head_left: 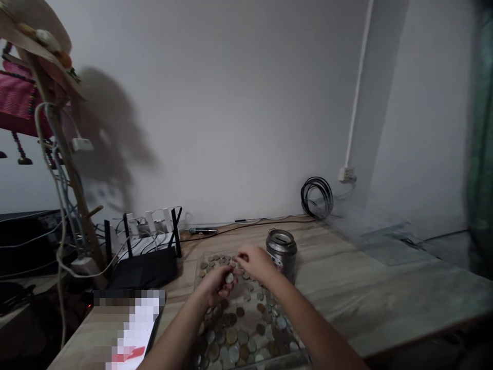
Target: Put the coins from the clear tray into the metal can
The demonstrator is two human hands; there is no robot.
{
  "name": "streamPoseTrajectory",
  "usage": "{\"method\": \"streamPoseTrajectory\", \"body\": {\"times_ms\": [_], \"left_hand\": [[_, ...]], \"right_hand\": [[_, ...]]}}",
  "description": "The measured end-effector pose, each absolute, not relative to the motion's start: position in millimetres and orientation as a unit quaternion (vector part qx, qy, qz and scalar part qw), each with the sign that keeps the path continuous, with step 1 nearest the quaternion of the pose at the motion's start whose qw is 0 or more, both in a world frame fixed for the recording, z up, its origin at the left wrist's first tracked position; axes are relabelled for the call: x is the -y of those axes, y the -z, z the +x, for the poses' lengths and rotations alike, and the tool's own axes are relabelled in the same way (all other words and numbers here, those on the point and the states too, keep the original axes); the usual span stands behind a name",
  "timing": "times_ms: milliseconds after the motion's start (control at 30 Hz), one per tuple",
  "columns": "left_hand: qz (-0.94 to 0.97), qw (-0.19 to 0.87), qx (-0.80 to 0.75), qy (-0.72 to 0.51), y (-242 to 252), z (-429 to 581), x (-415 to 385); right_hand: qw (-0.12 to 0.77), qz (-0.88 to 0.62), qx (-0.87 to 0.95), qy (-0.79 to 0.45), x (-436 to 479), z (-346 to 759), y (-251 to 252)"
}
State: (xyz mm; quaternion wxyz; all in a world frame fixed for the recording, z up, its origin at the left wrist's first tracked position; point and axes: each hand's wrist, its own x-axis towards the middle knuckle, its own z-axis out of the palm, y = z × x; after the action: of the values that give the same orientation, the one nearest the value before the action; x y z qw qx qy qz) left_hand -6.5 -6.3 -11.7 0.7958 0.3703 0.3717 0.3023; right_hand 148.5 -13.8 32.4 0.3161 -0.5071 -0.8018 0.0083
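Lower centre: left hand [216,288] pinches one coin [230,278], right hand [254,262] curled over loose coins [231,336], hold indeterminate; a slack pinch could send it rolling off the counter [346,288].

A black router [144,267] with upright antennas stands on the left part of the wooden bench [365,293], and a white router [150,226] stands just behind it. Left of them a wooden pole [73,180] leans, with grey cables [57,205] hanging on it. A straw hat [34,36] and a pink bag [17,97] hang at its top. A dark pen [203,231] lies near the wall. A coil of black cable [317,198] leans on the wall, close to a white socket [347,174], from which a white pipe [358,87] goes up. A clear plastic sheet [389,244] lies at the right.
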Motion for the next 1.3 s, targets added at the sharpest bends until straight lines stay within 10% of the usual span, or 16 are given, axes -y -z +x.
{"method": "streamPoseTrajectory", "body": {"times_ms": [167, 467, 667, 1100, 1300], "left_hand": [[0.361, 0.755, -0.43, -0.338, 7.5, -6.5, 8.9], [0.435, 0.717, -0.423, -0.344, 6.8, -5.2, 12.6], [0.472, 0.705, -0.403, -0.343, 7.3, -5.8, 12.0], [0.481, 0.73, -0.328, -0.358, 10.5, -5.2, 10.1], [0.389, 0.781, -0.361, -0.33, 6.8, -5.8, 10.1]], "right_hand": [[0.47, -0.554, 0.666, 0.17, 15.1, 193.3, -59.2], [0.408, -0.7, 0.573, 0.122, -1.8, 244.2, -52.3], [0.549, -0.562, 0.587, 0.195, 8.0, 222.0, -60.6], [0.333, -0.42, 0.769, -0.349, -4.5, 134.7, -3.1], [0.435, -0.463, 0.749, -0.188, 3.2, 148.4, -25.2]]}}
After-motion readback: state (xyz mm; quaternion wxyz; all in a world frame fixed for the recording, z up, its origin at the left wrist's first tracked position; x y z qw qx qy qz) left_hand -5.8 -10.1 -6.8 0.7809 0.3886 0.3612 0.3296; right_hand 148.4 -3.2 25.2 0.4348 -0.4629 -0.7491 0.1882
